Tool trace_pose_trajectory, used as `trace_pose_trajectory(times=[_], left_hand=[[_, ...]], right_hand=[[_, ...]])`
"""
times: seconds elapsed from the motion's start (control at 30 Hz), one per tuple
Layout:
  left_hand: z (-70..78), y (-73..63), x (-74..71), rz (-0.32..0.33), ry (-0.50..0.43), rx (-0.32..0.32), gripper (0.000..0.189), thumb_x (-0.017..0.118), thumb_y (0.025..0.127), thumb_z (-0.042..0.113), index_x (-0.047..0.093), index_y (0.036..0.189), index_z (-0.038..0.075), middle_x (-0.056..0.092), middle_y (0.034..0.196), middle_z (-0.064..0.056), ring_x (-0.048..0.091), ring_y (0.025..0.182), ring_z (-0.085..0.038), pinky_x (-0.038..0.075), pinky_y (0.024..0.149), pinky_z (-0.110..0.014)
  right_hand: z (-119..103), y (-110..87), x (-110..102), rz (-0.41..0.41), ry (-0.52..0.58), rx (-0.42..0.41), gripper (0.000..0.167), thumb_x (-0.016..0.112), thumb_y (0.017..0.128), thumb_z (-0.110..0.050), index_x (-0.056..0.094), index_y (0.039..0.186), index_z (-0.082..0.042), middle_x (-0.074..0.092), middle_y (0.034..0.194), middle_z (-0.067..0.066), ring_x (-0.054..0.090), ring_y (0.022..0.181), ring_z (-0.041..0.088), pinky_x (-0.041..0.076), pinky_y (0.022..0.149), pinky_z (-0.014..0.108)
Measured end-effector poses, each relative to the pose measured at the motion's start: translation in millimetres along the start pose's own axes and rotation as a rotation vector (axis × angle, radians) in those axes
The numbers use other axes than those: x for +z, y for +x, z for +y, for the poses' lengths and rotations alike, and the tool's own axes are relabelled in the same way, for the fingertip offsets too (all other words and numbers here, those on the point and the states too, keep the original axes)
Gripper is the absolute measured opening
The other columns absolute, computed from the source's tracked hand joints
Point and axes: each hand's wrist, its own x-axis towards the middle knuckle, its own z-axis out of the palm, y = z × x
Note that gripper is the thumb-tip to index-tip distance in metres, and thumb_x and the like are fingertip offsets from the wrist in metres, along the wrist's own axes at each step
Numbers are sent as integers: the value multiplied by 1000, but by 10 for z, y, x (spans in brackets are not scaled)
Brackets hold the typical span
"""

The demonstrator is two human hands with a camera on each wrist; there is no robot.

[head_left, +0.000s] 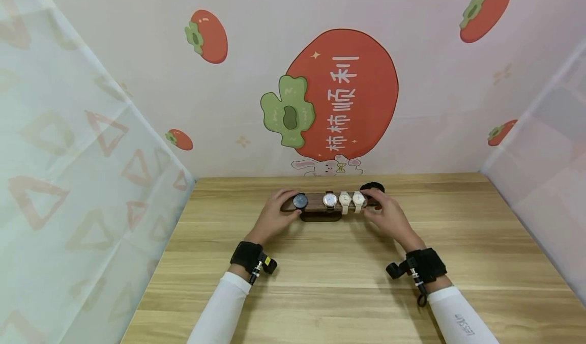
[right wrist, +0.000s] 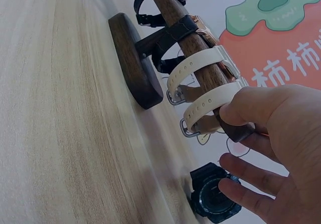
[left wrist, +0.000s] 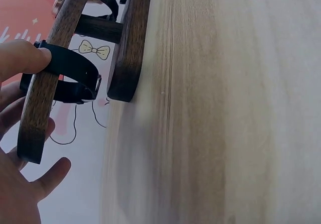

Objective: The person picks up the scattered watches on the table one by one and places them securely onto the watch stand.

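Observation:
A dark wooden watch stand [head_left: 315,201] holds several watches along its bar. My left hand [head_left: 273,216] is at the bar's left end and pinches the black watch [head_left: 300,201] there; in the left wrist view the thumb lies on its black strap [left wrist: 75,66]. Toward the middle sits a watch with a dark strap and pale dial [head_left: 329,200]. Two cream-strapped watches [head_left: 345,199] hang side by side on the right. With thumb and fingers around the bar's right end, my right hand [head_left: 389,219] grips the outermost cream watch [right wrist: 213,101].
A chunky black watch [right wrist: 213,194] lies on the wooden table [head_left: 339,283] behind the right hand. The stand's oblong base [right wrist: 134,63] rests on the table near the back edge, where a printed cloth wall [head_left: 426,145] rises. Similar cloth stands on both sides.

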Motion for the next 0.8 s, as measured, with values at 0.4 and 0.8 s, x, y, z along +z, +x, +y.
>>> trace_pose_trajectory(times=[0.4,0.8], left_hand=[[113,65,39,-15,172,73,56,83,94,27,66,145,12,62,150,-12,52,142,-35,41,119,-67],[241,106,81,-29,271,79,56,82,95,34,66,146,15,62,151,-5,53,142,-31,42,113,-60]], right_hand=[[-15,-8,1,3,3,9,55,74,97,-4,58,150,-2,64,138,21,68,116,43,61,92,56],[-17,-5,-4,6,-14,12,55,75,97,-6,58,150,-3,65,134,20,68,116,42,60,91,56]])
